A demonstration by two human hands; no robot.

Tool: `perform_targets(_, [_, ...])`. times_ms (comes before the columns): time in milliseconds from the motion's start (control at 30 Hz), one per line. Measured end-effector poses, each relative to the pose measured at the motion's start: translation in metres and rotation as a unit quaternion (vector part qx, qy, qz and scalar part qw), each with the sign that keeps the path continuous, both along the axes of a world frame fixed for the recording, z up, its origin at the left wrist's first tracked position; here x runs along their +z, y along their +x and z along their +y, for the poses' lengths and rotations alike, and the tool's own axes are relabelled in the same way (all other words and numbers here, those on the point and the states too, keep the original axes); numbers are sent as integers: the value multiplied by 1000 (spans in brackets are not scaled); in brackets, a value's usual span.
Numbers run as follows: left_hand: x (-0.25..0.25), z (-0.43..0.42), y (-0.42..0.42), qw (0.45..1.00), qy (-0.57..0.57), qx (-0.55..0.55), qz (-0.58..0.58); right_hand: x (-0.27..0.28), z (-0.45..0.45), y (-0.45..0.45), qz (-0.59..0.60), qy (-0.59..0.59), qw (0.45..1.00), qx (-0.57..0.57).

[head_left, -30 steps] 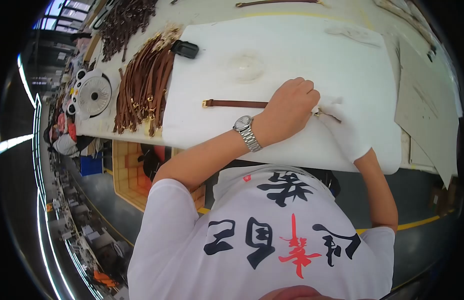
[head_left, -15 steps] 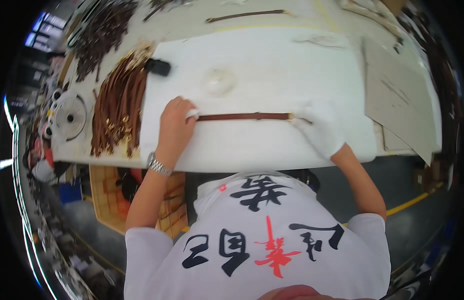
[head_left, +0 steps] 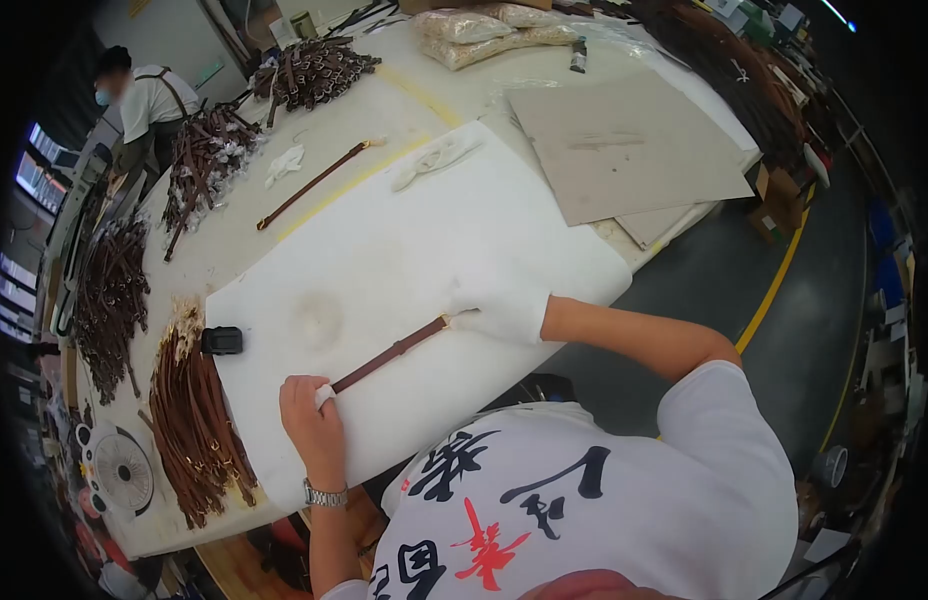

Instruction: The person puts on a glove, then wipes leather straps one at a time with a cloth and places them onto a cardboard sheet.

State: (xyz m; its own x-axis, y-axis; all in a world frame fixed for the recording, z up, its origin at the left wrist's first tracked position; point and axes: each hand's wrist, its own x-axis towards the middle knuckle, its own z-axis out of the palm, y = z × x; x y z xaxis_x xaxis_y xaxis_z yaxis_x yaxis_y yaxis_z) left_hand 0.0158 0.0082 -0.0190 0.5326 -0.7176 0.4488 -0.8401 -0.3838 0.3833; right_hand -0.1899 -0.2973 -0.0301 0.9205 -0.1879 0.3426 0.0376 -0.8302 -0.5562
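A brown leather strap (head_left: 389,352) lies slantwise on the white mat (head_left: 384,250). My left hand (head_left: 309,410), bare with a metal watch at the wrist, is closed at the strap's lower left end, with a bit of white cloth between the fingers. At the upper right end, by the gold fitting, my right hand (head_left: 504,305) in a white glove grips the strap; its fingertips blend into the white mat. A short dark tip shows beside the glove.
A black block (head_left: 222,341) sits on the mat's left edge, near a pile of brown straps (head_left: 196,430). A white fan (head_left: 121,470) stands further left. Another strap (head_left: 314,185) lies beyond the mat, grey boards (head_left: 624,140) at right, a person (head_left: 149,100) at back left.
The view has swung to the right. My left hand went from the strap's right part to its left end, and now both hands are at its ends; the strap looks more slanted.
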Motion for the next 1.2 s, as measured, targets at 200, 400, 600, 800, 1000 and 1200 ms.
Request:
perform_targets(200, [-6,18,14,999,-30,-8,30,10,-3,3,48,-8,999,22])
perform_targets(400, [-2,13,25,986,-57,9,154,16,0,10,68,-20,997,26])
perform_targets(600, [9,1,23,894,-148,72,417,27,12,23,51,-141,987,64])
perform_targets(800, [4,-6,24,899,-211,55,380,36,13,48,150,-183,968,82])
perform_targets(1000, [15,0,17,882,-248,92,391,50,7,52,299,-88,948,70])
perform_targets(1200, [11,-1,22,881,-284,99,366,69,-33,47,380,-10,923,54])
